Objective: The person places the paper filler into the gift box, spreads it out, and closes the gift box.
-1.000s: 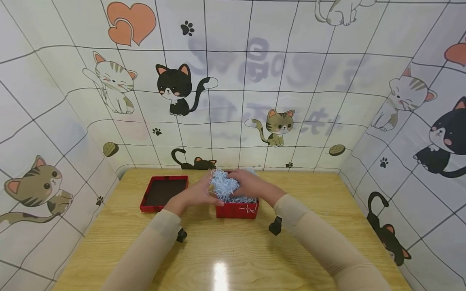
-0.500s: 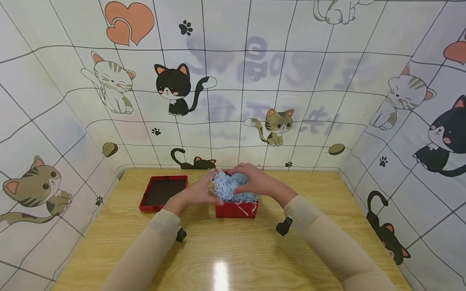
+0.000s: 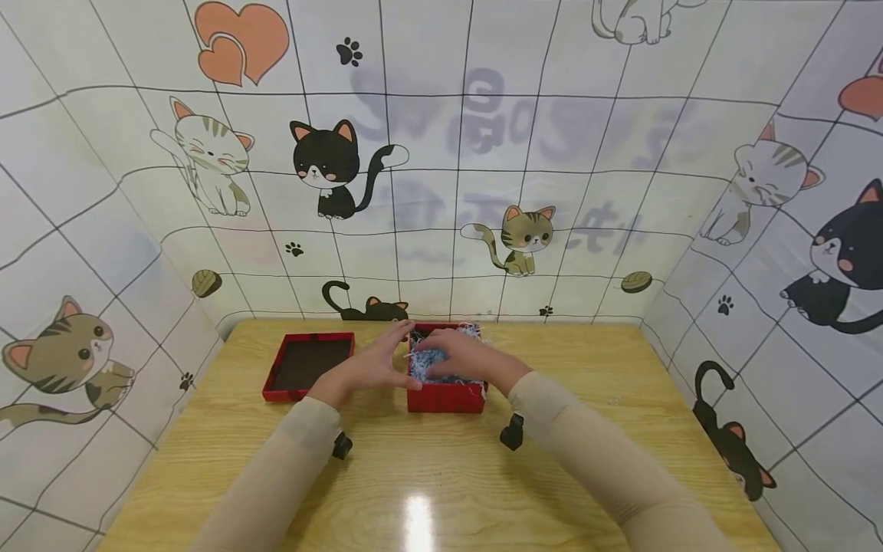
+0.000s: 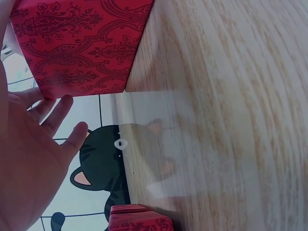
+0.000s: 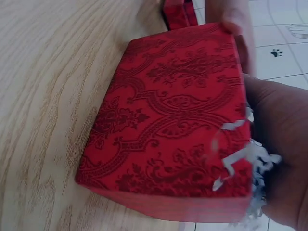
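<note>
A red patterned box [image 3: 445, 399] stands on the table, holding pale blue shredded paper [image 3: 426, 363]. My left hand [image 3: 375, 362] is at the box's left side, thumb at the near corner and fingers reaching toward the far one. In the left wrist view, the left fingers [image 4: 60, 115] lie loosely at the box's edge. My right hand [image 3: 465, 356] is over the box opening, fingers spread and down on the shredded paper, which it partly covers. White strands hang over the box's rim in the right wrist view.
A red box lid [image 3: 309, 364] lies to the left, dark inside facing up. The wooden table [image 3: 428, 460] meets a cat-print wall covering [image 3: 428, 169] at the back and sides. A small pale scrap [image 3: 614, 400] lies on the table at right.
The heaped shredded paper has sunk lower into the box. My right hand rose and drew right, then came down leftward onto it. The left hand has stayed at the box's side.
</note>
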The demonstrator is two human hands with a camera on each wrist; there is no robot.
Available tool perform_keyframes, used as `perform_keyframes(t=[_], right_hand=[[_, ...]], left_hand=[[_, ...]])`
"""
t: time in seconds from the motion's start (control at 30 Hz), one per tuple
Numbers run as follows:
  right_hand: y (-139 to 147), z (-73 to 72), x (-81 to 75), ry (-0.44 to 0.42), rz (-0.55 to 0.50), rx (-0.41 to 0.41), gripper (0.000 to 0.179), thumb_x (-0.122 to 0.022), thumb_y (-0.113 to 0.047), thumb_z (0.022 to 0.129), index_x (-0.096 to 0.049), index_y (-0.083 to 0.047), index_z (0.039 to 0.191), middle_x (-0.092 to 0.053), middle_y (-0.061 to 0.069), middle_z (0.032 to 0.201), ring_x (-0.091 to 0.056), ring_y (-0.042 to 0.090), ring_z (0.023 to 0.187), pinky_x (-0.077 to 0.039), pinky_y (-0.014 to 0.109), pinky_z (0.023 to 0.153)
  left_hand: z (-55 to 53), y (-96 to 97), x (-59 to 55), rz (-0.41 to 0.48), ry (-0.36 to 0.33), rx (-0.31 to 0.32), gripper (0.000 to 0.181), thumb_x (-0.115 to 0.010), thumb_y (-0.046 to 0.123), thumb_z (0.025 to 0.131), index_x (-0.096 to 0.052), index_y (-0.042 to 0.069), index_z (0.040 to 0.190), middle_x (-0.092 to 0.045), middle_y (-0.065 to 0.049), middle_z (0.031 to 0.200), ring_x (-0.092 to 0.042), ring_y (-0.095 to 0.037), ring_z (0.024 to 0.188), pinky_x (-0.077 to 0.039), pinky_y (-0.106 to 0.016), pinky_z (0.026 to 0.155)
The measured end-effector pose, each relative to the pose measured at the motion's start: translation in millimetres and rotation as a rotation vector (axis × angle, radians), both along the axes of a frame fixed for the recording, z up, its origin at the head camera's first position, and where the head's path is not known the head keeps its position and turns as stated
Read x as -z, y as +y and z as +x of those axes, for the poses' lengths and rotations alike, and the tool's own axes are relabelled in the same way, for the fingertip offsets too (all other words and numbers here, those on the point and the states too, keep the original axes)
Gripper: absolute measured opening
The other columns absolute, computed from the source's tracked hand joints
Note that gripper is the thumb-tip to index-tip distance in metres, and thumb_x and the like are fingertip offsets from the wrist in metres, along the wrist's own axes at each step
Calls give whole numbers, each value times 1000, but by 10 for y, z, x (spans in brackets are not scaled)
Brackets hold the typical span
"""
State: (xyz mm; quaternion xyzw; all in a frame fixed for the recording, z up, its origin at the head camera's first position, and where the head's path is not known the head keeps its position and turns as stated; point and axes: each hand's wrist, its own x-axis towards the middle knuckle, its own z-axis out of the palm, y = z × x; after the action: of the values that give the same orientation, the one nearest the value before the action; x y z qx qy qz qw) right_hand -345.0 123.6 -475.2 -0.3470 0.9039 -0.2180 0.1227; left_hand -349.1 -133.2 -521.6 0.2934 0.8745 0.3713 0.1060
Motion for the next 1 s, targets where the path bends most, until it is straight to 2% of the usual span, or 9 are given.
perform_keyframes(t=[0.2, 0.27, 0.37, 0.57, 0.73, 0.87, 1.0], right_hand=[[-109, -83, 136, -4, 125, -13, 53, -83, -23, 103, -67, -11, 152, -66, 11, 150, -61, 29, 140, -49, 46, 119], [-124, -100, 160, 1, 141, -19, 53, -83, -22, 103, -67, -10, 152, -66, 11, 150, -61, 29, 140, -49, 46, 119], [-116, -87, 116, -5, 127, -15, 53, -84, -21, 102, -68, -11, 152, -65, 11, 150, -60, 29, 140, -50, 47, 118], [20, 5, -146, 23, 46, -5, 56, -85, -30, 101, -68, -13, 152, -63, 9, 154, -57, 30, 143, -49, 50, 120], [260, 68, -350, 44, -79, 39, 58, -83, -31, 102, -65, -10, 153, -61, 11, 157, -53, 35, 148, -44, 57, 122], [492, 50, -386, 74, -184, 99, 60, -84, -33, 102, -64, -10, 154, -63, 11, 153, -55, 36, 144, -45, 60, 120], [734, 17, -319, 38, -255, 171, 65, -83, -36, 102, -60, -11, 158, -58, 11, 158, -51, 38, 149, -41, 64, 122]], left_hand=[[-1, -14, 21, 21, 0, 1, 129, -95, 57, 83, -19, 17, 179, -10, -1, 186, -10, -34, 170, -26, -69, 128], [1, -14, 26, 18, 4, 4, 129, -95, 58, 83, -19, 17, 179, -10, 0, 185, -11, -33, 170, -27, -68, 129], [5, -12, 26, 13, 4, 10, 129, -94, 59, 84, -18, 17, 179, -10, -2, 186, -10, -33, 170, -26, -68, 129], [12, -5, -16, 18, -14, 3, 129, -94, 58, 84, -18, 16, 179, -9, -5, 186, -9, -35, 170, -25, -71, 128], [-3, -8, -22, 1, -9, -2, 130, -94, 60, 83, -17, 19, 180, -9, -5, 186, -11, -35, 170, -25, -71, 128], [3, -6, -21, -5, -10, -8, 130, -94, 61, 82, -16, 23, 180, -9, -2, 186, -10, -34, 170, -25, -70, 129], [14, -4, -26, -1, -8, -11, 130, -94, 60, 82, -17, 21, 180, -9, -1, 186, -9, -34, 170, -25, -70, 128]])
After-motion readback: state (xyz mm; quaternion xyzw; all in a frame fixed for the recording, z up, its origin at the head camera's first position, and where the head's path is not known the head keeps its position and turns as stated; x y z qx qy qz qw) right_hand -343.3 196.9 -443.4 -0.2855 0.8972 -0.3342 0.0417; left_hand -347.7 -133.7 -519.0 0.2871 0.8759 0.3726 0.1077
